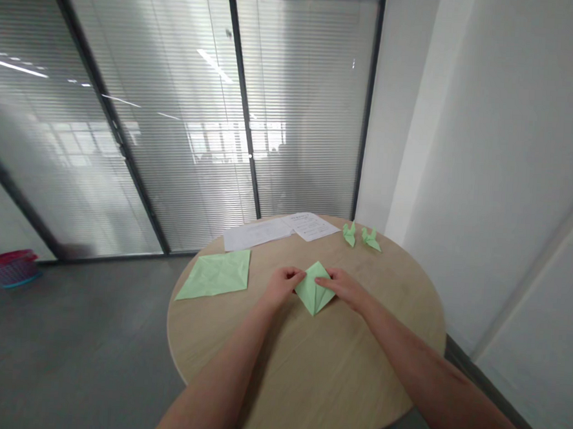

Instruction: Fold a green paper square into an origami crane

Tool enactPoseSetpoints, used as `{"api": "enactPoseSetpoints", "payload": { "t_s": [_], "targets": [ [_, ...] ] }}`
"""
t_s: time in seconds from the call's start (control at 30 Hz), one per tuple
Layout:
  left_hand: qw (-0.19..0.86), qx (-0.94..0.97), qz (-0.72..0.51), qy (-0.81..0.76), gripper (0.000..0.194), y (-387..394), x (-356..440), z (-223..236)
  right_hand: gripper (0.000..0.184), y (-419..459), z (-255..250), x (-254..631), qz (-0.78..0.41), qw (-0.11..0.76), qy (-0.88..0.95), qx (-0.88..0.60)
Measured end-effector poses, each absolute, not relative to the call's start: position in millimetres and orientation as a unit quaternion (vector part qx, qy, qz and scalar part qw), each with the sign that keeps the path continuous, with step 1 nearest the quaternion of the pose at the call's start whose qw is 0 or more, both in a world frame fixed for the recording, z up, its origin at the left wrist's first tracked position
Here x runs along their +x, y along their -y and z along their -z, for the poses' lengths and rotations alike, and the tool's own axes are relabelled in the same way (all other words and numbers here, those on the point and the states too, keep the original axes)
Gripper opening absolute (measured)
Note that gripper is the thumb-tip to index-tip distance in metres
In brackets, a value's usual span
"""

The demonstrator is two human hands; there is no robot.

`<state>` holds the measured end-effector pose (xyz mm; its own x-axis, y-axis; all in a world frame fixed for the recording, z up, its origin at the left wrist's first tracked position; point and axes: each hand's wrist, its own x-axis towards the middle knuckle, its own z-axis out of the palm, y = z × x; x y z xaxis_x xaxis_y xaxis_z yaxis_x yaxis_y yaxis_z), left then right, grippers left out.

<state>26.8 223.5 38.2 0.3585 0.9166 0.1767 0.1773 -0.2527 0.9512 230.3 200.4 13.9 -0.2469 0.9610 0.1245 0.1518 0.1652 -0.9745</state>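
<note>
At far left, a red-and-blue basket (8,274) sits on the gray floor (99,339), near the glass partition (195,125) with its blinds. On the round wooden counter (334,386), 1 creased green sheet (222,274) lies flat near the left edge. Behind it, white papers (261,233) run along the far edge, their right part overlapping and printed.

Next comes the left grip (281,284), pinching the left corner of the folded paper (315,297). This green diamond is at the counter's middle, 1 point toward the person and 1 away, with a crease down its front. The right grip (347,288) holds its right side, 1 digit lying across the face near the crease.

Farther right, 2 small green figures (349,234) stand side by side near the far edge, apart from both hands. A white wall (504,144) rises at right.
</note>
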Motion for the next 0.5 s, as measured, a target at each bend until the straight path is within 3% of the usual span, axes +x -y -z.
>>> {"api": "enactPoseSetpoints", "payload": {
  "t_s": [0.5],
  "targets": [
    [0.492, 0.679, -0.336, -0.429, 0.036, -219.6, 31.8, -31.9, 0.04, -199.1, -19.2, 225.4, -0.439, 0.47, 0.609, -0.464]
  ]
}}
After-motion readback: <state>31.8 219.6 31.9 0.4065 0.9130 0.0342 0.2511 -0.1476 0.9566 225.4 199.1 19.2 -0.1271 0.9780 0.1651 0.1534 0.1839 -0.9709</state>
